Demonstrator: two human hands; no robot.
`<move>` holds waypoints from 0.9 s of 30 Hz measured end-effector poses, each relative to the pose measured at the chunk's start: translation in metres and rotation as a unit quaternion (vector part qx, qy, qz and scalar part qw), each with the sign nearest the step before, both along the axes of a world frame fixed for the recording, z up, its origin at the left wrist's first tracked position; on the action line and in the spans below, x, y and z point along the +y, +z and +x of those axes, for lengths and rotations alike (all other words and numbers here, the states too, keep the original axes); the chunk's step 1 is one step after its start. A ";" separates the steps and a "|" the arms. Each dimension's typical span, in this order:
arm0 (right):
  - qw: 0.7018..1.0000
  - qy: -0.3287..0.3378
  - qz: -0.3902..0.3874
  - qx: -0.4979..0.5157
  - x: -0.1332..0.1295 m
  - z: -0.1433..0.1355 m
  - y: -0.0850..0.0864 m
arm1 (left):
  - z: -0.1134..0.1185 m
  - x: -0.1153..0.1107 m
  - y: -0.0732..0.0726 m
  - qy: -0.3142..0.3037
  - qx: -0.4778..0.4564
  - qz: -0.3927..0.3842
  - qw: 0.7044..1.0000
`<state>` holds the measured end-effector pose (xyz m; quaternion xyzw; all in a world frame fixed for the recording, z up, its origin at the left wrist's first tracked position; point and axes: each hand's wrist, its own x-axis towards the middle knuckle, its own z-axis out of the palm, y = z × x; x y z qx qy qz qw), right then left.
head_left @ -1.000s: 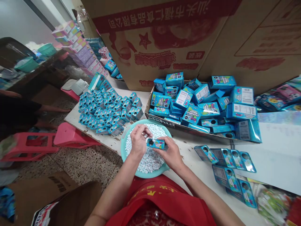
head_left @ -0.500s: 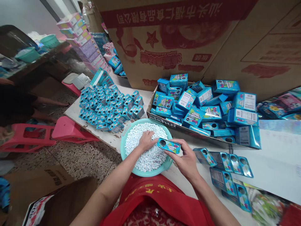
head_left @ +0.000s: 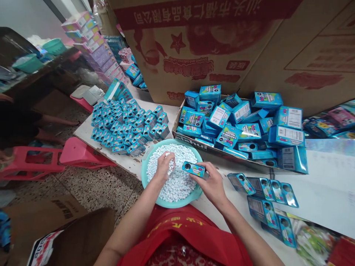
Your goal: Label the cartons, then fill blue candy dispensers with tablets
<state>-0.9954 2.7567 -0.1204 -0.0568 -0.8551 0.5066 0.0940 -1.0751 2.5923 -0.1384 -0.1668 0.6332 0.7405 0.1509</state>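
My left hand [head_left: 165,165] is curled over the candies, with a few small white candies between its fingers and palm. Beneath it, a pale green basin [head_left: 144,176] is filled with white candies [head_left: 177,188]. My right hand [head_left: 212,183] grips a small blue candy box [head_left: 193,169] by its right end, over the basin's right part. That box has a round dark hole near its left end, close to my left fingers but apart from them. Several similar blue boxes [head_left: 262,188] lie on the table right of my right hand.
A carton tray [head_left: 191,143] heaped with blue boxes stands behind the basin. Many small boxes [head_left: 130,125] stand packed together at the table's left. A large cardboard carton [head_left: 216,48] rises at the back. Pink stools [head_left: 83,153] and a person's arm [head_left: 58,120] are at left.
My left hand has come up from the candies, curling its fingers around some. The box in my right hand has shifted slightly left and tilted.
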 end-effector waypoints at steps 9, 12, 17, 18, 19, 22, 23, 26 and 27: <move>0.997 0.070 0.020 0.025 -0.029 -0.010 -0.001 | 0.004 0.020 0.053 0.073 0.085 0.183 0.977; 0.997 0.066 0.018 0.026 -0.029 -0.009 0.005 | 0.006 0.021 0.052 0.085 0.099 0.163 0.978; 0.997 0.062 0.009 0.037 -0.026 -0.008 0.014 | 0.004 0.022 0.054 0.110 0.101 0.133 0.980; 0.997 0.061 0.007 0.037 -0.026 -0.009 0.014 | 0.003 0.023 0.054 0.109 0.099 0.126 0.981; 0.998 0.060 0.005 0.034 -0.025 -0.009 0.014 | 0.003 0.023 0.054 0.106 0.093 0.121 0.983; 0.998 0.058 -0.004 0.021 -0.025 -0.010 0.011 | 0.004 0.025 0.054 0.097 0.082 0.115 0.985; 0.998 0.059 -0.008 0.018 -0.025 -0.010 0.010 | 0.005 0.025 0.054 0.096 0.086 0.115 0.985; 0.998 0.059 -0.020 0.014 -0.026 -0.010 0.010 | 0.007 0.027 0.055 0.100 0.096 0.108 0.984; 0.998 0.060 -0.023 0.013 -0.026 -0.009 0.010 | 0.007 0.027 0.055 0.103 0.095 0.106 0.985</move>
